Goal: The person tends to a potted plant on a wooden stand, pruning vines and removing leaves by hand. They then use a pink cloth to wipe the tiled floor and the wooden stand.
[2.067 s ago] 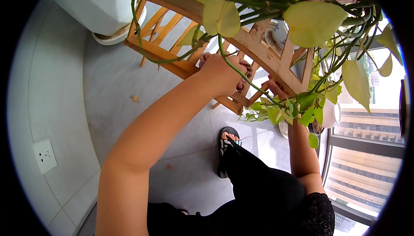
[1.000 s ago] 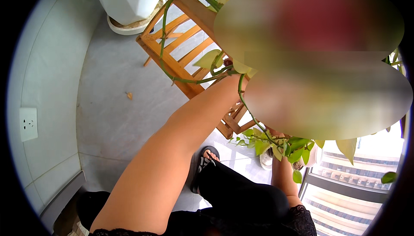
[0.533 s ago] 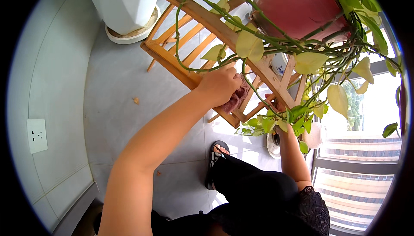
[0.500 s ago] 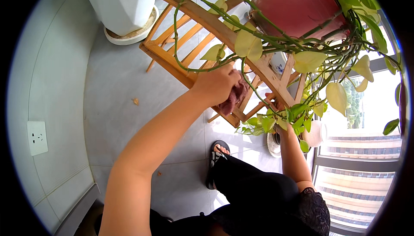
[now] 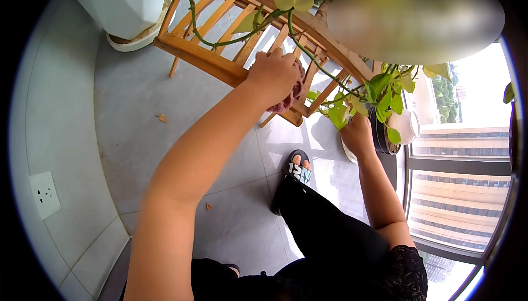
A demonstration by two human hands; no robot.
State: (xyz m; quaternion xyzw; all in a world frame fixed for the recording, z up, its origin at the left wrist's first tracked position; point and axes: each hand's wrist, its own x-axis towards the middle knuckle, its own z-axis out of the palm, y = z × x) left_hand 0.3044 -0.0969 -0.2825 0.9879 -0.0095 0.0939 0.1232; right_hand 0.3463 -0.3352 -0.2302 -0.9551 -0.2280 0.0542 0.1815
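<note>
My left hand [image 5: 273,76] is closed on a crumpled mauve cloth [image 5: 289,100] and presses it against the lower slatted shelf of a wooden plant stand [image 5: 206,59], near that shelf's right end. A green vine [image 5: 308,51] hangs across the stand, just beyond this hand. At the right end of the stand, my right hand [image 5: 357,134] is closed among the leaves [image 5: 379,89] of the trailing plant. Leaves cover its fingertips, so what they hold cannot be made out.
A large white planter [image 5: 124,4] on a saucer stands at the far left. Beside my right hand are a dark pot [image 5: 383,130] and a white pot [image 5: 406,126], close to the window [image 5: 459,191]. Dry leaf bits [image 5: 161,118] lie on the grey tile floor.
The view has shifted, so the stand sits higher in the picture. My left hand has turned over the cloth and sits more on the slats. My right hand shows more clearly below the leaves.
</note>
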